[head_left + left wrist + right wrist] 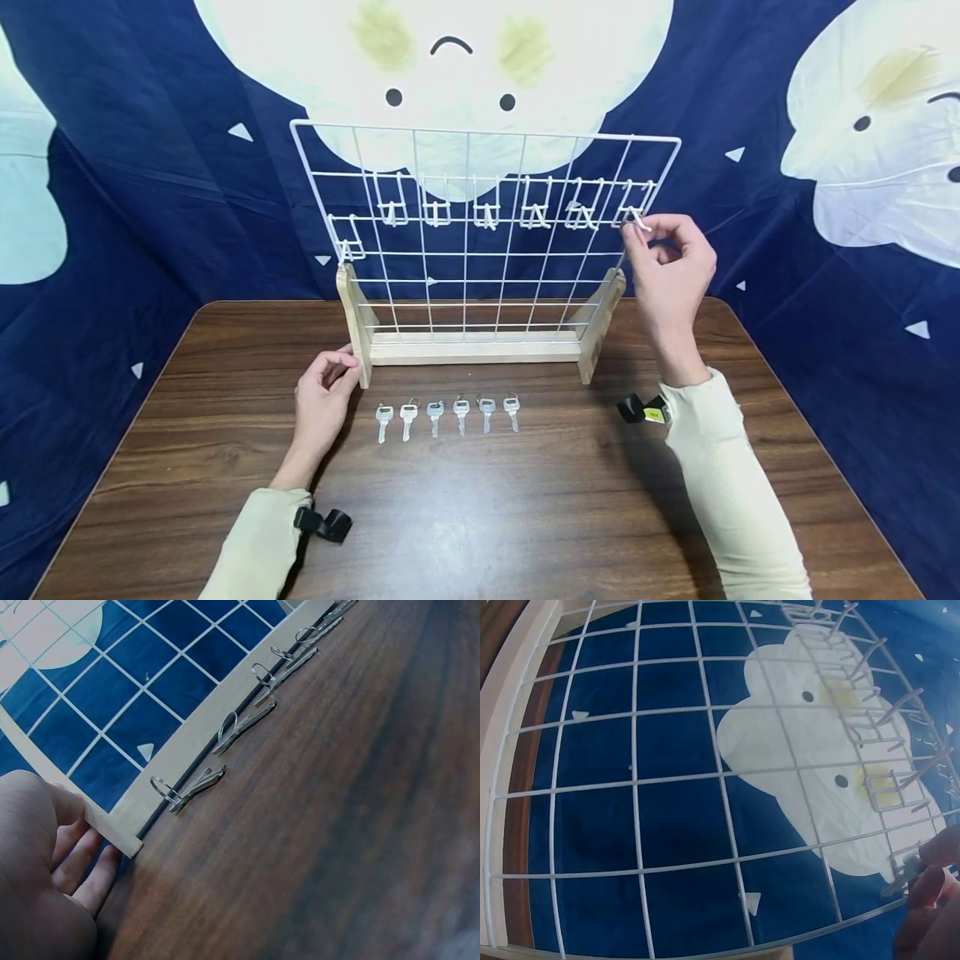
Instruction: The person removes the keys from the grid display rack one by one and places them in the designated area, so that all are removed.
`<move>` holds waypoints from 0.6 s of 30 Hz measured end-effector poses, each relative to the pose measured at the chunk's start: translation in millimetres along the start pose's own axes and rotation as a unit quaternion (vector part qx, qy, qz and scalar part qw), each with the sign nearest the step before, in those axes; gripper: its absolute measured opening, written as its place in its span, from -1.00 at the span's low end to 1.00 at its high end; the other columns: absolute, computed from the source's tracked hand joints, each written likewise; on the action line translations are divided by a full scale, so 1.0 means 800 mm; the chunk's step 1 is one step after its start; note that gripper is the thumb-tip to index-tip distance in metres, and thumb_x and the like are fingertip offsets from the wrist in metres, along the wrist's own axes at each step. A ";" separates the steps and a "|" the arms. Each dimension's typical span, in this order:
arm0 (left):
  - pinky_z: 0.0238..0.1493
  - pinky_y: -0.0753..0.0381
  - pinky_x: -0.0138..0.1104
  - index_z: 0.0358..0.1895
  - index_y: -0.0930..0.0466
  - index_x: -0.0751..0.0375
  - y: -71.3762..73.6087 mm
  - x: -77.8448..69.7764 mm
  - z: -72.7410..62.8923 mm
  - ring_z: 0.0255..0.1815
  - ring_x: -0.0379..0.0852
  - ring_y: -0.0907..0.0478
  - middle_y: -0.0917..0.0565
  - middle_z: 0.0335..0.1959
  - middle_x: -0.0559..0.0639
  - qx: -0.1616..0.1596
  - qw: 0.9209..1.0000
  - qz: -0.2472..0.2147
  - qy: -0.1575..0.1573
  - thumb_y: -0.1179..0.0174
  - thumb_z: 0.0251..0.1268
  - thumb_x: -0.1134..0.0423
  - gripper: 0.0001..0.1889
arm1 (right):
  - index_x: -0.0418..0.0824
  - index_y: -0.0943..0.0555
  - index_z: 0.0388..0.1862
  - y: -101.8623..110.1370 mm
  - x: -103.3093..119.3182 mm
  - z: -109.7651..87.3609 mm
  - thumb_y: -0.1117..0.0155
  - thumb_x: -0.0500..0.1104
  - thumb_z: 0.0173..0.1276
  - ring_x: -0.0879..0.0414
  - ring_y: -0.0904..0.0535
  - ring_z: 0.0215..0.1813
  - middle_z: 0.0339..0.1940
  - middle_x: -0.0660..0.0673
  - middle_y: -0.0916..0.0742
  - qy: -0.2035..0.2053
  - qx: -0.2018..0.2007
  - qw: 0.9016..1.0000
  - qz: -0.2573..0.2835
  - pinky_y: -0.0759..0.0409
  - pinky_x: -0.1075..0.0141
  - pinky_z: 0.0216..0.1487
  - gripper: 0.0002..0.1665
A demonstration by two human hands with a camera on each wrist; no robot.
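A white wire grid (465, 254) stands upright in a wooden stand (476, 350), with several white hooks (487, 215) along its upper part. My left hand (324, 404) holds the stand's left wooden upright, fingers behind it in the left wrist view. At the grid's right edge, my right hand (671, 267) pinches a small grey key (906, 876) beside the rightmost hook (633, 215). Fingers hide most of that key, and I cannot tell whether its ring is on the hook. Several silver keys (461, 415) with rings lie in a row in front of the stand.
The brown wooden table (480, 533) carries the stand near its back edge. A dark blue cloth (165, 192) with white clouds hangs behind and at both sides. Another hook (349, 248) sits lower at the grid's left edge. Black straps (326, 525) hang from the sleeves.
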State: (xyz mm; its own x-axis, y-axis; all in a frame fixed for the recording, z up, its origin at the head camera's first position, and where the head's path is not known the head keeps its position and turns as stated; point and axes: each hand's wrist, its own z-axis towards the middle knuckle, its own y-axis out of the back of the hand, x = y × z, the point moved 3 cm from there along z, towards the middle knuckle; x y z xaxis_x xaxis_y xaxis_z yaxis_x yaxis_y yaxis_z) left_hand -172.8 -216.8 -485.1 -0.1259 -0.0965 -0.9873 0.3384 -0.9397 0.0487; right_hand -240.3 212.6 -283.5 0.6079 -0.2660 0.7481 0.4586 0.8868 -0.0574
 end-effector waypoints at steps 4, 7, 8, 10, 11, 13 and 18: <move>0.27 -0.62 -0.60 0.00 -0.54 0.67 0.000 -0.001 -0.001 0.13 -0.45 -0.68 -0.65 0.35 0.34 -0.001 1.000 -0.001 0.003 -0.23 0.59 0.56 -0.86 | -0.26 -0.77 -0.28 0.001 0.007 -0.002 -0.59 -0.37 0.37 0.31 -0.39 -0.66 -0.43 0.06 -0.70 -0.010 0.003 1.000 0.015 -0.27 0.54 -0.62 -0.89; 0.27 -0.62 -0.61 -0.01 -0.54 0.67 0.000 -0.002 -0.002 0.12 -0.45 -0.68 -0.65 0.35 0.36 -0.001 1.000 -0.001 0.002 -0.22 0.58 0.58 -0.87 | -0.20 -0.78 -0.32 0.003 0.011 -0.003 -0.58 -0.39 0.35 0.29 -0.44 -0.65 -0.44 0.03 -0.72 -0.021 0.001 0.999 0.031 -0.30 0.53 -0.61 -0.86; 0.26 -0.62 -0.61 -0.01 -0.54 0.67 0.000 -0.002 -0.002 0.12 -0.46 -0.68 -0.65 0.35 0.37 -0.001 1.000 -0.001 0.001 -0.22 0.58 0.58 -0.87 | -0.17 -0.78 -0.33 0.003 0.012 -0.004 -0.58 -0.39 0.35 0.29 -0.44 -0.64 -0.44 0.03 -0.73 -0.023 0.000 0.999 0.033 -0.30 0.53 -0.61 -0.84; 0.27 -0.62 -0.61 0.00 -0.54 0.68 0.000 -0.002 -0.002 0.12 -0.46 -0.68 -0.65 0.36 0.38 0.001 1.000 -0.002 0.000 -0.22 0.58 0.58 -0.87 | -0.12 -0.79 -0.35 0.005 0.015 -0.006 -0.57 -0.38 0.34 0.31 -0.43 -0.64 -0.45 0.04 -0.75 -0.024 -0.001 0.999 0.034 -0.27 0.54 -0.60 -0.82; 0.27 -0.62 -0.61 0.00 -0.54 0.68 0.000 -0.002 -0.002 0.12 -0.46 -0.68 -0.65 0.36 0.39 0.002 1.000 -0.003 -0.001 -0.22 0.59 0.58 -0.87 | -0.12 -0.79 -0.35 0.005 0.017 -0.007 -0.57 -0.39 0.34 0.31 -0.44 -0.64 -0.44 0.04 -0.76 -0.023 -0.001 0.999 0.036 -0.28 0.53 -0.60 -0.82; 0.27 -0.62 -0.61 0.00 -0.54 0.68 0.001 -0.002 -0.002 0.13 -0.46 -0.68 -0.65 0.37 0.39 0.003 1.000 -0.002 -0.002 -0.22 0.59 0.57 -0.86 | -0.13 -0.79 -0.35 0.007 0.020 -0.009 -0.56 -0.38 0.34 0.31 -0.42 -0.64 -0.43 0.04 -0.77 -0.020 -0.002 0.999 0.037 -0.29 0.53 -0.58 -0.83; 0.26 -0.62 -0.61 0.00 -0.53 0.67 0.001 -0.002 -0.002 0.12 -0.46 -0.67 -0.65 0.37 0.38 0.003 1.000 -0.001 -0.001 -0.23 0.60 0.56 -0.85 | -0.23 -0.81 -0.33 0.010 0.026 -0.014 -0.56 -0.40 0.34 0.33 -0.39 -0.63 -0.42 0.05 -0.78 -0.015 -0.005 0.998 0.053 -0.34 0.54 -0.54 -0.89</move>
State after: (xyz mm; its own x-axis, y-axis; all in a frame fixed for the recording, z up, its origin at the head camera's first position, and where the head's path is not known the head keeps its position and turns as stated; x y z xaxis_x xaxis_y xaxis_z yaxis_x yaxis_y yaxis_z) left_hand -170.6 -216.9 -483.7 -0.1288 -0.0959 -0.9870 0.3331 -0.9417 0.0480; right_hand -216.6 210.2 -276.2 0.6332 -0.1594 0.7574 0.3994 0.9055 -0.1434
